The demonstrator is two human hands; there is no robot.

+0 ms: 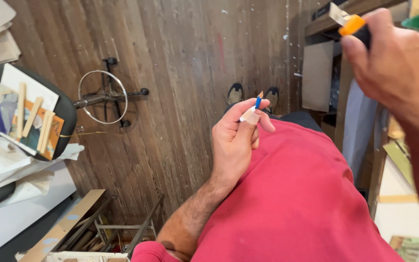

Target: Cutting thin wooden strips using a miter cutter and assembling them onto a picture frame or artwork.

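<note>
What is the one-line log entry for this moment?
left hand: holds short blue pencil | right hand: holds orange-black utility knife, raised

My left hand [236, 138] raised before my chest, fingers curled shut, thumb and forefinger pinched, a bandage wrapping the thumb tip, forearm bare, my right hand [394, 63] lifted high at right, fist closed, wrist bent downward
</note>
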